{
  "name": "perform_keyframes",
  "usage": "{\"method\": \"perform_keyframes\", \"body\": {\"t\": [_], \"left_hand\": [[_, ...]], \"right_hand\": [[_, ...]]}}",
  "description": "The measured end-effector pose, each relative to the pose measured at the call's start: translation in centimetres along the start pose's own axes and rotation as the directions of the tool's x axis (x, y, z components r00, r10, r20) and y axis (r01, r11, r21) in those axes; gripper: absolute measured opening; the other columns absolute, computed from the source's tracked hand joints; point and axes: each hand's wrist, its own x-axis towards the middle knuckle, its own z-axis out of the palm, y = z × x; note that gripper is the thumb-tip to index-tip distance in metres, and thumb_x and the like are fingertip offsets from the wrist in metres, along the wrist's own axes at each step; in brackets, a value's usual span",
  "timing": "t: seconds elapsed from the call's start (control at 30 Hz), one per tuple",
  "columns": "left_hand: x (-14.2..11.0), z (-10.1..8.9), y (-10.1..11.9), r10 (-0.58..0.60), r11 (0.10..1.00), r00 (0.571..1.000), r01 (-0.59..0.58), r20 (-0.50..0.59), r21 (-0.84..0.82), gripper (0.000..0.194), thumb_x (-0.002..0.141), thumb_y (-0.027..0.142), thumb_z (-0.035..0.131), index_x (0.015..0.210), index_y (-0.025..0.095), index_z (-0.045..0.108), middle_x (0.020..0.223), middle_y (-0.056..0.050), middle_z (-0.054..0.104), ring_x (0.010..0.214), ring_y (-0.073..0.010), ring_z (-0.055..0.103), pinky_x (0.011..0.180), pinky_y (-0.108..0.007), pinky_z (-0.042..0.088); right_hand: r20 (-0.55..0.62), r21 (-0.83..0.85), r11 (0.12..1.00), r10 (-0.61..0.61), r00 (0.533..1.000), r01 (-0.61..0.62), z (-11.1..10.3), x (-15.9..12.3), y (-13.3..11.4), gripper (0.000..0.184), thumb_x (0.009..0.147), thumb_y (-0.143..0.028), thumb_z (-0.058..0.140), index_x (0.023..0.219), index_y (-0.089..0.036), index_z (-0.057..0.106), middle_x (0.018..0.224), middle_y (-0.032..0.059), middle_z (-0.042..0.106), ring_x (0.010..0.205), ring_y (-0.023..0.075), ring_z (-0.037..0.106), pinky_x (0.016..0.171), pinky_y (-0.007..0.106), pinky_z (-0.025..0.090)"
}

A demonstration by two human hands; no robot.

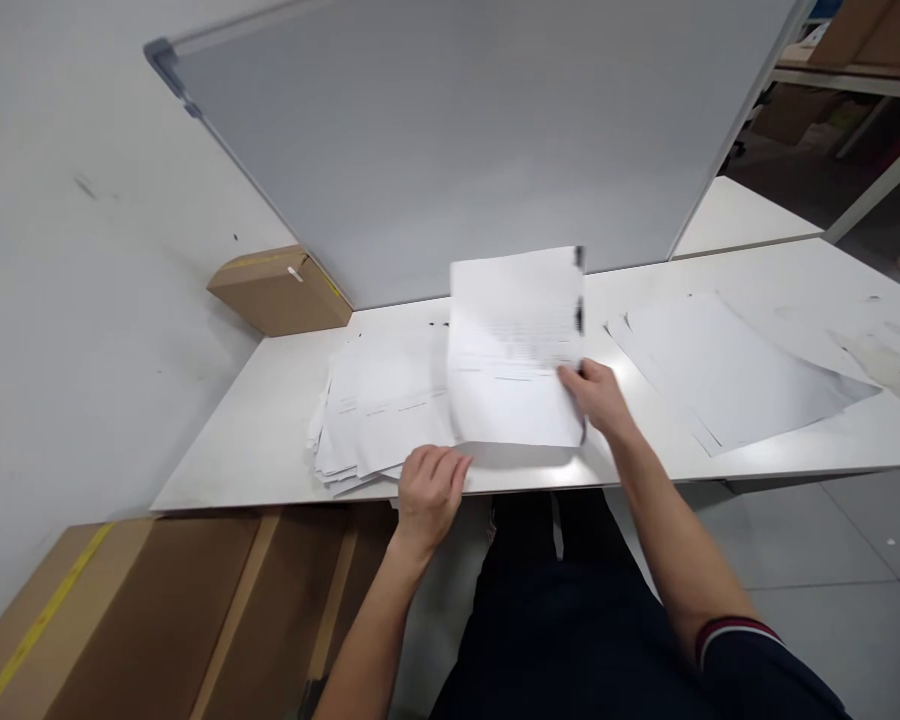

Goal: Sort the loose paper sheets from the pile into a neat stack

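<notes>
Right hand (600,400) is gripping the held paper (511,350) low on its R edge; paper is tilting up off the table (240,450), thin, matte white, rectangular, w/ faint print & blurry blk marks along the R side; can't tell if it's 1 sheet or more. Left hand (427,495) is curling its fingers nr the btm L corner; can't tell if it's pinching anything. Paper stack (382,410) is lying just L of the held paper, edges fanning unevenly nr the table's front edge. On the R, loose sheets (742,370) are spreading out, some corners curling. Smooth white tabletop is showing b/w held paper & loose sheets, also L of the stack. Gray whiteboard (457,140), metal-framed, is standing along the back, limiting room there; small cardboard box (281,295) is sitting by its L side, & lg cardboard boxes (142,620) are crowding below the front L edge.
</notes>
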Motion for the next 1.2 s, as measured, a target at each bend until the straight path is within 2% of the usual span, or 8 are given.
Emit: {"method": "perform_keyframes", "body": {"t": [0.1, 0.3, 0.4, 0.53, 0.73, 0.97, 1.1, 1.2], "left_hand": [[0.8, 0.5, -1.0, -0.037, 0.993, 0.992, 0.024, 0.118, 0.115, 0.019, 0.084, 0.029, 0.052, 0.098, 0.018, 0.06, 0.096, -0.012, 0.061, 0.09, -0.0245, 0.053, 0.078, -0.039, 0.043], [2.8, 2.2, -0.9, -0.056, 0.982, 0.939, -0.01, 0.339, 0.19, 0.017, 0.086, 0.025, 0.046, 0.088, 0.017, 0.061, 0.087, -0.011, 0.059, 0.08, -0.0226, 0.052, 0.067, -0.034, 0.042], [3.1, 2.8, -1.0, -0.103, 0.986, 0.938, 0.052, 0.332, 0.161, 0.024, 0.089, 0.025, 0.039, 0.086, 0.017, 0.062, 0.082, -0.009, 0.06, 0.077, -0.0204, 0.054, 0.067, -0.031, 0.042], [3.6, 2.8, -2.1, -0.272, 0.955, 0.906, 0.296, 0.324, -0.029, 0.028, 0.088, 0.026, 0.037, 0.09, 0.017, 0.063, 0.086, -0.009, 0.064, 0.08, -0.0201, 0.058, 0.071, -0.031, 0.043], [4.8, 2.2, -3.6, -0.589, 0.549, 0.638, 0.766, 0.496, -0.333, 0.026, 0.07, 0.043, 0.061, 0.064, 0.017, 0.063, 0.05, 0.001, 0.056, 0.047, -0.012, 0.048, 0.047, -0.024, 0.036], [5.5, 2.8, -4.1, -0.517, 0.205, 0.535, 0.835, 0.668, -0.511, 0.03, 0.06, 0.039, 0.071, 0.057, 0.016, 0.054, 0.044, 0.003, 0.048, 0.038, -0.0053, 0.036, 0.039, -0.02, 0.027], [5.5, 3.6, -4.8, -0.468, 0.136, 0.497, 0.857, 0.731, -0.497, 0.032, 0.061, 0.041, 0.072, 0.056, 0.015, 0.055, 0.044, 0.002, 0.049, 0.036, -0.0043, 0.034, 0.036, -0.019, 0.024], [5.5, 4.0, -5.2, -0.447, 0.136, 0.533, 0.834, 0.719, -0.534, 0.033, 0.065, 0.043, 0.068, 0.054, 0.015, 0.055, 0.047, 0.001, 0.051, 0.041, -0.0064, 0.041, 0.04, -0.02, 0.032]], "right_hand": [[-0.205, -0.066, 0.994, 0.069, 0.976, -0.084, -5.3, -2.4, 3.1, 0.031, 0.07, -0.045, 0.053, 0.067, -0.014, 0.055, 0.068, 0.0019, 0.054, 0.064, 0.0141, 0.047, 0.052, 0.023, 0.035], [-0.217, -0.211, 0.921, 0.283, 0.934, -0.328, -10.6, -7.6, 8.5, 0.04, 0.074, -0.053, 0.049, 0.054, -0.019, 0.041, 0.054, -0.002, 0.042, 0.052, 0.012, 0.039, 0.045, 0.024, 0.031], [-0.196, -0.261, 0.897, 0.312, 0.93, -0.356, -11.0, -9.2, 9.5, 0.043, 0.076, -0.054, 0.045, 0.052, -0.021, 0.034, 0.051, -0.0029, 0.036, 0.05, 0.0116, 0.036, 0.045, 0.024, 0.029], [-0.15, -0.294, 0.894, 0.307, 0.94, -0.339, -10.7, -10.2, 9.2, 0.041, 0.076, -0.052, 0.044, 0.054, -0.021, 0.029, 0.053, -0.0035, 0.034, 0.051, 0.0111, 0.035, 0.044, 0.023, 0.028], [-0.013, -0.237, 0.92, 0.32, 0.947, -0.313, -9.8, -10.5, 9.0, 0.04, 0.077, -0.053, 0.046, 0.057, -0.021, 0.035, 0.055, -0.0035, 0.036, 0.051, 0.0109, 0.035, 0.043, 0.023, 0.026], [0.038, -0.173, 0.936, 0.317, 0.948, -0.307, -9.1, -10.5, 9.0, 0.037, 0.076, -0.052, 0.048, 0.059, -0.019, 0.041, 0.056, -0.0025, 0.043, 0.052, 0.0114, 0.039, 0.044, 0.022, 0.029], [0.046, -0.164, 0.934, 0.328, 0.944, -0.317, -9.0, -10.6, 9.0, 0.037, 0.076, -0.052, 0.048, 0.06, -0.02, 0.041, 0.056, -0.0025, 0.045, 0.053, 0.0118, 0.04, 0.045, 0.022, 0.03], [0.037, -0.18, 0.931, 0.33, 0.943, -0.319, -9.0, -10.6, 9.1, 0.037, 0.077, -0.053, 0.047, 0.061, -0.019, 0.043, 0.057, -0.002, 0.046, 0.053, 0.0123, 0.041, 0.045, 0.023, 0.03]]}}
